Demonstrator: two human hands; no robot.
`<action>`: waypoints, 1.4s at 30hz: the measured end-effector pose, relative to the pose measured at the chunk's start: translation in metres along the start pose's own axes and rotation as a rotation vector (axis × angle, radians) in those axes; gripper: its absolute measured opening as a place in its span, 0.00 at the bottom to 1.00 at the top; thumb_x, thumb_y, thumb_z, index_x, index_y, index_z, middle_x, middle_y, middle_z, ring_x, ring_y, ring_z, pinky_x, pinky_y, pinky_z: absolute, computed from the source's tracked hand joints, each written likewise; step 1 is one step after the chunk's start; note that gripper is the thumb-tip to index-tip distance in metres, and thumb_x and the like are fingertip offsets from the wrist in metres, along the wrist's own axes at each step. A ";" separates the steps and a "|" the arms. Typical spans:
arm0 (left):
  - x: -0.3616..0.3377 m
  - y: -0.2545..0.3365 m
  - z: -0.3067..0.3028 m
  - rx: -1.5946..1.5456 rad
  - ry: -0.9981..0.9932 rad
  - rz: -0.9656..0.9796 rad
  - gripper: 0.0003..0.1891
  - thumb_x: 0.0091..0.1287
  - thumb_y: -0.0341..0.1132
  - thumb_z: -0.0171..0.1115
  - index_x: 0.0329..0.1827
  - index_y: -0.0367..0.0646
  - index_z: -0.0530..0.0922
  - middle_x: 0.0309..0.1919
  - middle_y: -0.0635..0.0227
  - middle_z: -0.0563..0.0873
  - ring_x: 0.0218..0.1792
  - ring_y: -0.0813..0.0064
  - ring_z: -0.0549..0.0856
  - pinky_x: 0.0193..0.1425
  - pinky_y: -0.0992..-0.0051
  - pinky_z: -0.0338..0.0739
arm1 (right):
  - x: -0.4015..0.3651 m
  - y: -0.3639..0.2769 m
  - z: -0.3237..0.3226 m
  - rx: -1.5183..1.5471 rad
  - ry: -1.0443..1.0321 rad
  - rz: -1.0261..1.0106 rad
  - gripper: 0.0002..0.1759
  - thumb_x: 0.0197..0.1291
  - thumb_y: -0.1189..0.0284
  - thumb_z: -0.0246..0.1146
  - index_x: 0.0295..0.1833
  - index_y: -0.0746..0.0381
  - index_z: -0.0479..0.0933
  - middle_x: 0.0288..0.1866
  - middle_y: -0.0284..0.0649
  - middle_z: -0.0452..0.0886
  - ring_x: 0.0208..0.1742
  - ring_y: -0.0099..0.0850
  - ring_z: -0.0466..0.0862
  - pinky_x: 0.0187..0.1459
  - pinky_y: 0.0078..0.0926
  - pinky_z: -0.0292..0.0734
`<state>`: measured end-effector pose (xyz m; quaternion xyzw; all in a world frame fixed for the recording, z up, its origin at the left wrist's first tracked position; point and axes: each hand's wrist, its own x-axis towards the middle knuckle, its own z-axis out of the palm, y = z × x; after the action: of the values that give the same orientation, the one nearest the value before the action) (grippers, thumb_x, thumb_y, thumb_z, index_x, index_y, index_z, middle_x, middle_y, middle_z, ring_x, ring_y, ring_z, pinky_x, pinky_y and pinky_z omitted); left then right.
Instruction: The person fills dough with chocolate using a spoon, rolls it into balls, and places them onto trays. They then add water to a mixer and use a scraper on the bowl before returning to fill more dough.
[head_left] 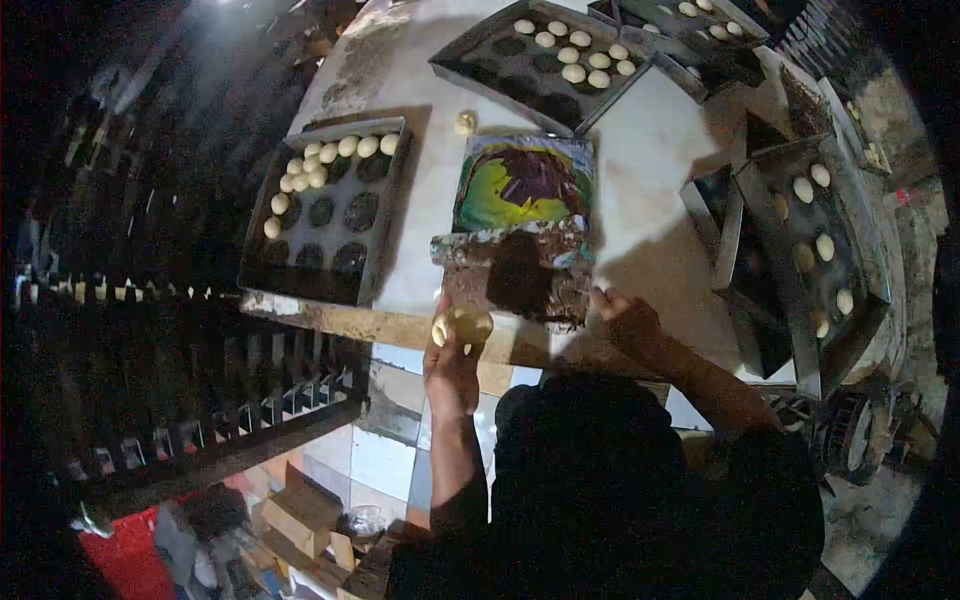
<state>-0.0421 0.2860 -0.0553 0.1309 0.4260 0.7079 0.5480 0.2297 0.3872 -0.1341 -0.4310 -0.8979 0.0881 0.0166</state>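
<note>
My left hand (452, 378) is closed around a pale yellow lump of dough (466, 328) at the table's front edge. To the right, my right hand (636, 328) has its fingers curled in, close to the lower right corner of a worn brown slab (465, 288); what they hold, if anything, is too small to make out. Behind the slab lies a shiny rectangular tray or sheet (490, 205) smeared green, yellow and dark purple. A small dough piece (465, 123) sits at its far left corner.
A metal baking tray (384, 235) with round hollows and several dough balls (318, 177) stands on the left. Another tray (470, 75) holds dough balls at the back. More trays (735, 245) are piled on the right. A dark slatted rack (215, 440) stands lower left.
</note>
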 end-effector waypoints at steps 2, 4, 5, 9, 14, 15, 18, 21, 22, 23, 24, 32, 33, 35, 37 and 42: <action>0.009 -0.011 0.000 -0.142 -0.037 -0.020 0.24 0.73 0.34 0.52 0.71 0.37 0.64 0.66 0.61 0.72 0.63 0.63 0.74 0.67 0.59 0.70 | 0.003 0.030 -0.002 0.246 -0.099 -0.134 0.22 0.54 0.76 0.59 0.56 0.60 0.78 0.41 0.49 0.83 0.34 0.44 0.85 0.39 0.38 0.81; 0.015 -0.024 0.006 -0.066 0.035 -0.024 0.23 0.73 0.35 0.54 0.68 0.35 0.66 0.65 0.61 0.73 0.63 0.62 0.75 0.66 0.59 0.71 | 0.009 0.043 -0.018 0.534 -0.238 -0.105 0.20 0.54 0.77 0.59 0.55 0.61 0.79 0.41 0.49 0.84 0.36 0.43 0.86 0.41 0.36 0.81; 0.017 -0.032 0.008 -0.032 0.075 -0.022 0.23 0.72 0.35 0.55 0.67 0.34 0.68 0.64 0.61 0.73 0.62 0.61 0.75 0.66 0.59 0.71 | 0.013 0.042 -0.036 0.695 -0.326 -0.009 0.19 0.54 0.78 0.59 0.54 0.61 0.79 0.41 0.49 0.85 0.37 0.43 0.86 0.42 0.35 0.80; 0.030 -0.059 0.021 -0.184 0.053 -0.390 0.21 0.73 0.43 0.53 0.61 0.36 0.71 0.54 0.60 0.79 0.55 0.63 0.80 0.63 0.64 0.77 | 0.021 0.021 -0.048 0.942 0.133 -0.268 0.24 0.51 0.73 0.65 0.57 0.64 0.77 0.46 0.47 0.85 0.43 0.37 0.86 0.46 0.31 0.81; 0.032 -0.058 0.032 -0.208 -0.019 -0.405 0.21 0.75 0.42 0.49 0.63 0.38 0.70 0.57 0.59 0.78 0.58 0.63 0.78 0.66 0.65 0.74 | 0.009 -0.010 -0.039 0.616 0.265 -0.166 0.18 0.55 0.79 0.61 0.53 0.63 0.79 0.31 0.44 0.75 0.33 0.41 0.81 0.37 0.39 0.78; 0.032 -0.057 0.032 -0.180 0.002 -0.348 0.20 0.75 0.42 0.48 0.63 0.37 0.70 0.57 0.58 0.77 0.58 0.63 0.78 0.66 0.64 0.74 | 0.005 -0.005 -0.025 0.576 0.275 -0.145 0.17 0.55 0.78 0.61 0.52 0.63 0.79 0.30 0.44 0.74 0.32 0.41 0.80 0.37 0.40 0.79; 0.029 -0.048 0.026 -0.207 0.019 -0.229 0.21 0.75 0.41 0.49 0.63 0.36 0.69 0.59 0.56 0.76 0.60 0.62 0.77 0.68 0.64 0.71 | -0.003 0.010 0.008 0.325 0.163 -0.037 0.15 0.57 0.75 0.62 0.51 0.66 0.79 0.33 0.46 0.74 0.36 0.42 0.80 0.39 0.38 0.80; 0.019 -0.028 0.036 -0.253 -0.064 -0.159 0.22 0.74 0.40 0.51 0.66 0.36 0.67 0.59 0.57 0.77 0.60 0.62 0.77 0.68 0.64 0.71 | 0.001 -0.005 -0.006 0.355 0.315 -0.074 0.16 0.59 0.72 0.63 0.51 0.68 0.79 0.42 0.48 0.76 0.41 0.44 0.81 0.43 0.36 0.81; 0.015 -0.024 0.042 -0.256 -0.088 -0.154 0.23 0.74 0.40 0.52 0.66 0.36 0.67 0.59 0.58 0.77 0.60 0.62 0.77 0.68 0.64 0.71 | 0.007 -0.022 -0.028 0.421 0.420 -0.119 0.16 0.59 0.71 0.64 0.51 0.68 0.79 0.45 0.49 0.76 0.43 0.44 0.81 0.44 0.35 0.81; 0.011 -0.022 0.044 -0.261 -0.110 -0.148 0.24 0.74 0.41 0.52 0.67 0.37 0.66 0.58 0.58 0.77 0.60 0.62 0.77 0.68 0.64 0.71 | 0.013 -0.042 -0.045 0.668 0.399 -0.104 0.16 0.57 0.70 0.66 0.49 0.67 0.80 0.46 0.48 0.76 0.42 0.42 0.81 0.43 0.35 0.81; 0.005 -0.024 0.043 -0.212 -0.197 -0.117 0.25 0.72 0.43 0.55 0.68 0.39 0.66 0.58 0.60 0.77 0.61 0.64 0.76 0.67 0.64 0.71 | 0.021 -0.065 -0.062 0.913 0.372 -0.092 0.16 0.55 0.68 0.68 0.47 0.67 0.81 0.46 0.47 0.76 0.41 0.41 0.81 0.43 0.35 0.81; -0.082 0.001 0.013 0.606 -0.149 0.659 0.35 0.71 0.29 0.47 0.76 0.30 0.42 0.68 0.48 0.63 0.68 0.58 0.66 0.72 0.65 0.58 | 0.007 -0.208 -0.134 0.628 0.718 -0.235 0.07 0.57 0.76 0.65 0.40 0.67 0.79 0.43 0.43 0.78 0.41 0.38 0.82 0.43 0.30 0.78; -0.101 0.015 0.008 0.358 -0.169 0.573 0.36 0.71 0.34 0.52 0.77 0.32 0.44 0.68 0.50 0.64 0.67 0.60 0.67 0.72 0.65 0.59 | -0.002 -0.219 -0.136 0.654 0.722 -0.317 0.06 0.56 0.77 0.65 0.40 0.67 0.79 0.43 0.43 0.78 0.41 0.38 0.82 0.43 0.30 0.78; -0.132 0.037 -0.011 -0.137 -0.222 0.442 0.40 0.70 0.42 0.60 0.77 0.35 0.48 0.66 0.55 0.68 0.67 0.65 0.68 0.71 0.65 0.61 | -0.020 -0.240 -0.141 0.696 0.727 -0.483 0.05 0.55 0.79 0.65 0.39 0.67 0.80 0.43 0.43 0.79 0.42 0.38 0.83 0.43 0.31 0.78; -0.148 0.044 -0.044 0.023 -0.255 0.511 0.32 0.67 0.48 0.63 0.67 0.36 0.69 0.64 0.56 0.70 0.65 0.63 0.71 0.67 0.62 0.66 | -0.041 -0.259 -0.155 0.777 0.572 -0.518 0.08 0.53 0.79 0.68 0.40 0.66 0.81 0.42 0.42 0.81 0.40 0.36 0.83 0.41 0.30 0.79; -0.193 0.046 -0.063 0.537 -0.108 0.988 0.18 0.69 0.43 0.60 0.53 0.38 0.79 0.56 0.47 0.77 0.54 0.54 0.80 0.57 0.62 0.74 | -0.085 -0.282 -0.157 1.409 -0.023 -0.146 0.15 0.57 0.72 0.70 0.48 0.68 0.80 0.41 0.40 0.83 0.37 0.21 0.82 0.36 0.21 0.79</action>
<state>-0.0433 0.0834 -0.0048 0.4858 0.4505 0.7394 0.1198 0.0826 0.1709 0.0724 -0.2554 -0.6540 0.6513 0.2880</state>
